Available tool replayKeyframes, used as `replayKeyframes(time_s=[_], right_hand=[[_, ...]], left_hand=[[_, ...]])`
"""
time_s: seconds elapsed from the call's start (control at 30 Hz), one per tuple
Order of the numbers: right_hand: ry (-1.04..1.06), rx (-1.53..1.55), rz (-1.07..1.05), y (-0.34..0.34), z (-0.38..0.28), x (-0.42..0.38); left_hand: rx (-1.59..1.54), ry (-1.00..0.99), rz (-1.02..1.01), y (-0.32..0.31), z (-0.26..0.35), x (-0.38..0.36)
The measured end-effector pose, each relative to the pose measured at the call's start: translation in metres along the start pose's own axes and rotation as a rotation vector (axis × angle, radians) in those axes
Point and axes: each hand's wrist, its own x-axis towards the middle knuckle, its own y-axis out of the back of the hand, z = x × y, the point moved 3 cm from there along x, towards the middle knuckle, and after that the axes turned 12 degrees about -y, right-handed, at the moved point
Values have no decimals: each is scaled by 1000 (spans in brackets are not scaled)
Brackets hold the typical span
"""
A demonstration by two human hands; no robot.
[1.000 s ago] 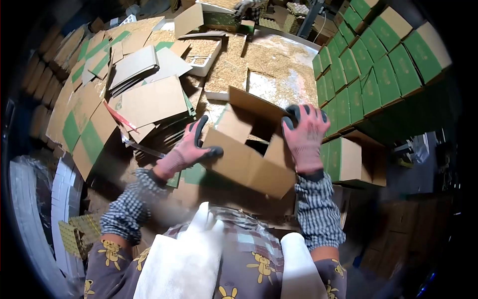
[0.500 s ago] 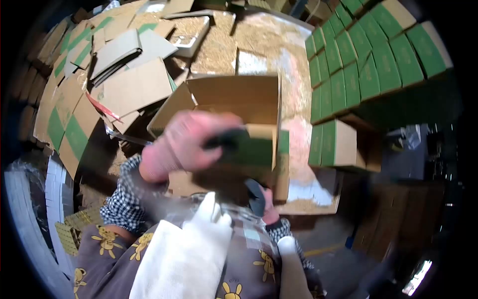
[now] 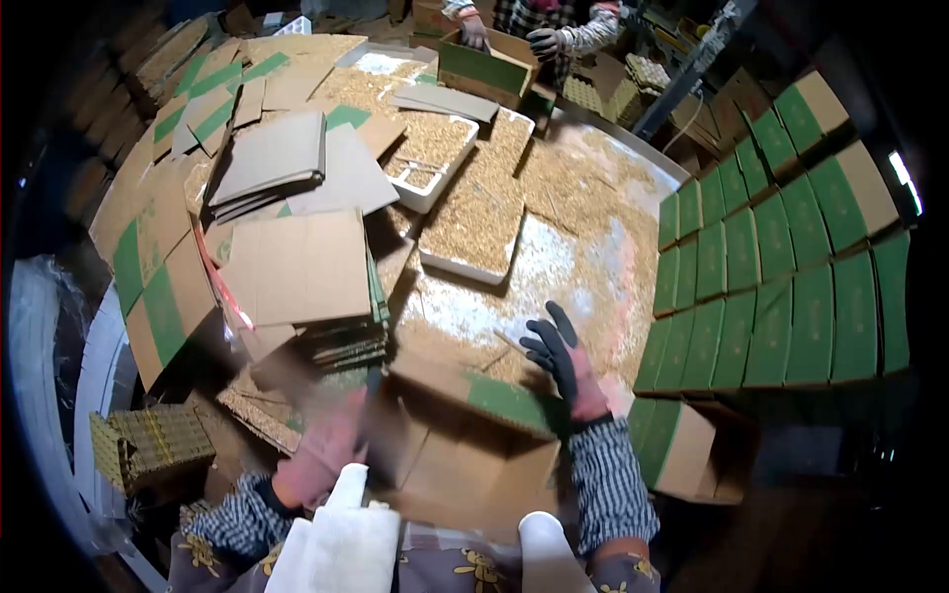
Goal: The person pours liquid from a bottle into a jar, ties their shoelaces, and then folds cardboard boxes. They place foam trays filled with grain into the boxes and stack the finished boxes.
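An open brown box (image 3: 465,469) with green patches lies right in front of me, its inside showing. My right hand (image 3: 563,356), in a pink and dark grey glove, is above the box's far right corner, fingers spread and nothing in them. At the box's left side is my left hand (image 3: 331,445) in a pink glove, smeared by motion; its fingers cannot be made out. Just beyond it is a stack of folded cardboard (image 3: 297,267).
Trays of husk-like filling (image 3: 474,227) lie on the littered table. Rows of green boxes (image 3: 771,316) stand at the right. Across the table, a person's gloved hands (image 3: 547,42) are at another box (image 3: 484,69). Egg-tray stacks (image 3: 158,445) are at lower left.
The view has tilted up, bringing in the far person. The box now sits lower and is turned. My right hand has risen and opened; my left hand has moved down to the box's left.
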Motion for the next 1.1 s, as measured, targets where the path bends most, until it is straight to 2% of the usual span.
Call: replayKeyframes(time_s=[0.07, 0.13, 0.17, 0.2, 0.27, 0.3, 0.33, 0.4, 0.43, 0.47, 0.5, 0.53, 0.57, 0.63, 0.67, 0.73, 0.8, 0.87, 0.93, 0.97, 1.0, 1.07, 1.1], right_hand=[[-396, 27, 178, -10, -3, 102], [-528, 302, -80, -40, 6, 162], [-514, 291, 70, -54, 21, 190], [-570, 378, 18, -60, 37, 207], [-454, 198, 35, -45, 21, 184], [-493, 233, -18, -29, 12, 165], [-430, 196, 57, -6, 13, 163], [-104, 412, 117, 44, 44, 186], [-55, 200, 246, 54, 58, 185], [-5, -11, 374, 63, 69, 182], [255, -242, 555, 64, 77, 187], [160, -93, 476, 78, 114, 215], [163, -107, 446, 80, 145, 241], [169, -14, 287, 30, 139, 241], [243, 39, 289, -7, 103, 207], [214, 268, 222, -16, 60, 168], [270, 380, 179, -1, 22, 125], [245, 288, 222, 35, -8, 68], [389, 259, 134, 61, -35, -1], [391, 289, 125, 59, -49, -39], [386, 308, 113, 64, -56, -70], [288, 436, 102, 74, -55, -114], [254, 484, 60, 56, -62, -141]], left_hand=[[28, 128, -67, 1, 6, 11], [51, 161, -35, -6, 0, 10], [62, 178, -29, -7, -4, 7], [70, 203, -42, -4, -12, 6], [-104, 247, -3, -14, -16, -1], [-129, 257, 37, -5, -9, 3], [-136, 251, 30, -4, -9, 5], [-242, 215, 195, -2, -6, 7], [-359, 231, 240, 13, 10, 21], [-332, 243, 209, 9, 9, 17], [-318, 238, 196, 5, 7, 14], [-300, 238, 195, 0, 6, 10], [-289, 237, 211, -4, 4, 6], [-175, 267, 185, -8, 0, 1], [-155, 269, 205, -7, 4, 0], [-227, 281, 253, -2, 10, 7], [-186, 227, 273, 0, 11, 3], [-173, 309, 246, -7, 7, -1], [-253, 179, 248, -24, -20, 0], [-382, 105, 309, -33, -33, 6], [-520, 39, 366, -39, -36, 11], [-539, -39, 384, -33, -16, 38], [-665, 49, 321, -38, -14, 52]])
